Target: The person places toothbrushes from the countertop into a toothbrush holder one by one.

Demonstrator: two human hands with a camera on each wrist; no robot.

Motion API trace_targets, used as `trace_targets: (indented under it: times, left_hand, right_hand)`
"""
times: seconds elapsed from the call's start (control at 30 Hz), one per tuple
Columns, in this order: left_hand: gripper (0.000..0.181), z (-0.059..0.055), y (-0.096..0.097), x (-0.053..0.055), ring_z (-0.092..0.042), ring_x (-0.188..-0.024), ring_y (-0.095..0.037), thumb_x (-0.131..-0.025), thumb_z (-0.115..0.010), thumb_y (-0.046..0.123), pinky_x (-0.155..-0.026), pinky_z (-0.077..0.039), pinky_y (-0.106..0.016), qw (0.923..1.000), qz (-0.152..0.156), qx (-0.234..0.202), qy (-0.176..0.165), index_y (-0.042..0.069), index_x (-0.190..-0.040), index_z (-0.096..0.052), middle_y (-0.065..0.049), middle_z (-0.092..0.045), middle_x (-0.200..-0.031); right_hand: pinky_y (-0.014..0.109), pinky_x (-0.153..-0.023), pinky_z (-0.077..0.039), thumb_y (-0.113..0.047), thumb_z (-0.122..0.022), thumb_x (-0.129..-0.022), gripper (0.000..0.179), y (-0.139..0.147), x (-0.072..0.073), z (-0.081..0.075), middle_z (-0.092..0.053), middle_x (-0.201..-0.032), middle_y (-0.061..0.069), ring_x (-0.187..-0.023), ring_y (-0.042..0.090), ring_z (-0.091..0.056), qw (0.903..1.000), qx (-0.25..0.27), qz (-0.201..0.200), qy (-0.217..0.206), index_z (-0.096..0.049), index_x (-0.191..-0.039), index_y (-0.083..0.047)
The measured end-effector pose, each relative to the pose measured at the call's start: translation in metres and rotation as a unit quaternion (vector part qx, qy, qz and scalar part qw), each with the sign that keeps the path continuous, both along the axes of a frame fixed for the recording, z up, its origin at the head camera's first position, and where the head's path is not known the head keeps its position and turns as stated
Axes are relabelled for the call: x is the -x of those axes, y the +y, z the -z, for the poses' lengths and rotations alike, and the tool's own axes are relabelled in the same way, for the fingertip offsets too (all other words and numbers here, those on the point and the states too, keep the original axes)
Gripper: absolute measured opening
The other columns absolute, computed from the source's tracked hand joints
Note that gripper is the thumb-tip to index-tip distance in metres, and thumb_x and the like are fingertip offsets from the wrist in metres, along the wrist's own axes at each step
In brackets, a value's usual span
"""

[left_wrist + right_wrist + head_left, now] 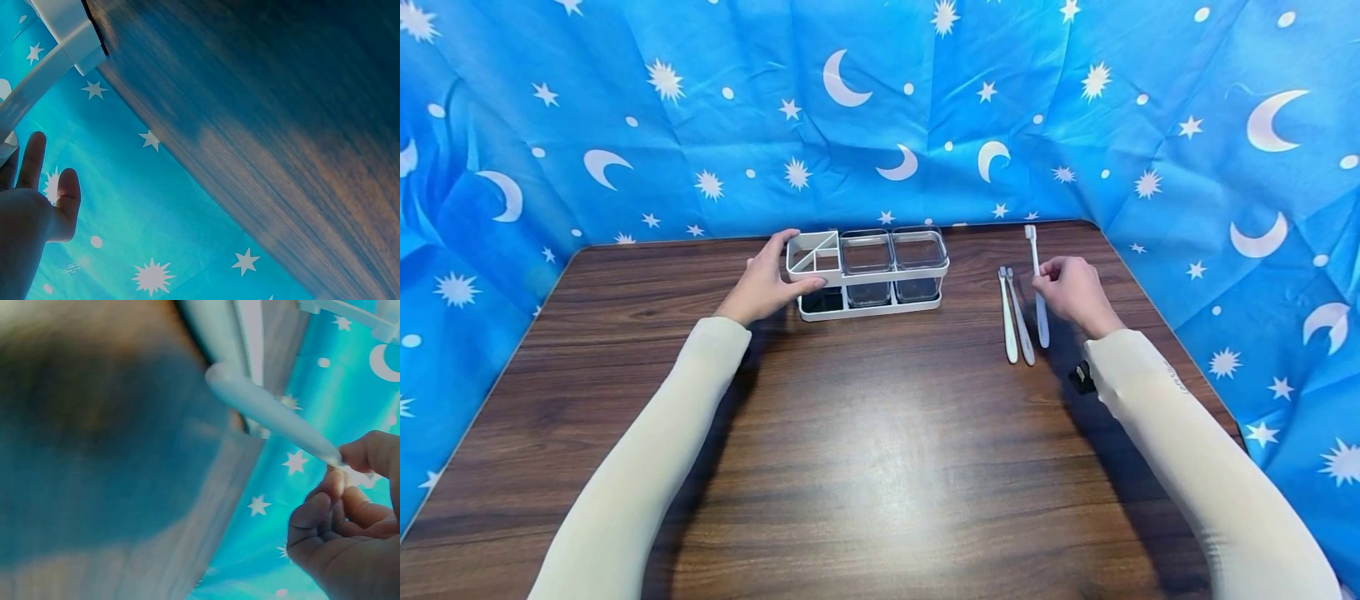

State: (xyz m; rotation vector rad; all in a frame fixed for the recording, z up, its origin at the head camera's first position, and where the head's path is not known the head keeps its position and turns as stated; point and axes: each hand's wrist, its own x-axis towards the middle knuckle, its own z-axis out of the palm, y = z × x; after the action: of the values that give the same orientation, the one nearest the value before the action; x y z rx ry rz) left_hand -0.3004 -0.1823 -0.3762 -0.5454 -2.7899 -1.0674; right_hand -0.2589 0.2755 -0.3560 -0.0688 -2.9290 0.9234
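Note:
A white toothbrush holder [872,277] with a divided section at its left end stands at the back of the table. My left hand [763,283] holds that left end, thumb at the front and a finger round the back edge. On the right, my right hand [1073,293] pinches a toothbrush [1042,323] midway along, bristles toward the back. In the right wrist view its pale handle [269,415] slants out from between thumb and fingertip. Two more toothbrushes, one whitish [1008,325] and one greyish [1022,329], lie side by side just left of it.
Two clear square cups [919,250] sit in the holder's middle and right places. The brown wooden table [880,433] reaches back to a blue cloth [737,108] with moons and stars, which hangs behind and at both sides.

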Motion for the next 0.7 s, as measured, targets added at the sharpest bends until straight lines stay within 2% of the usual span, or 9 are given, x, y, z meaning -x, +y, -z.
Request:
trace_targets:
  times: [0.17, 0.3, 0.5, 0.7]
  left_hand:
    - [0.097, 0.001, 0.0, -0.001, -0.026, -0.137, -0.028, -0.075, -0.07, 0.06, -0.108, -0.005, -0.058, 1.0, 0.001, -0.002, 0.001, 0.016, -0.149, -0.024, -0.008, -0.027, -0.151]
    - [0.097, 0.001, 0.0, -0.001, -0.025, -0.137, -0.028, -0.075, -0.07, 0.06, -0.108, -0.005, -0.058, 1.0, 0.0, -0.001, 0.001, 0.016, -0.149, -0.024, -0.007, -0.027, -0.151]
    - [0.097, 0.002, 0.0, -0.001, -0.026, -0.137, -0.028, -0.075, -0.07, 0.06, -0.108, -0.008, -0.058, 1.0, -0.003, 0.0, 0.002, 0.017, -0.149, -0.024, -0.006, -0.027, -0.151]
    - [0.097, 0.002, 0.0, -0.001, -0.026, -0.137, -0.028, -0.075, -0.07, 0.06, -0.107, -0.008, -0.059, 1.0, -0.003, -0.001, 0.0, 0.018, -0.149, -0.024, -0.006, -0.027, -0.151]
  right_hand:
    - [0.033, -0.062, -0.041, -0.013, -0.054, -0.093, 0.019, -0.006, 0.0, -0.008, -0.057, -0.088, 0.015, -0.075, 0.026, -0.051, 0.9969, 0.019, -0.017, 0.074, -0.062, -0.1, 0.002]
    - [0.03, -0.063, -0.039, -0.015, -0.055, -0.093, 0.018, -0.014, -0.001, -0.012, -0.058, -0.085, 0.013, -0.074, 0.024, -0.05, 0.991, 0.036, -0.039, 0.123, -0.063, -0.1, 0.0]
    - [0.025, -0.06, -0.038, -0.016, -0.061, -0.092, 0.014, -0.029, -0.003, -0.02, -0.059, -0.082, 0.008, -0.071, 0.019, -0.049, 0.9743, 0.084, -0.089, 0.189, -0.065, -0.097, -0.004]
    - [0.025, -0.059, -0.039, -0.018, -0.063, -0.092, 0.013, -0.047, -0.007, -0.033, -0.058, -0.083, 0.002, -0.071, 0.017, -0.049, 0.9591, 0.123, -0.133, 0.217, -0.066, -0.097, -0.007]
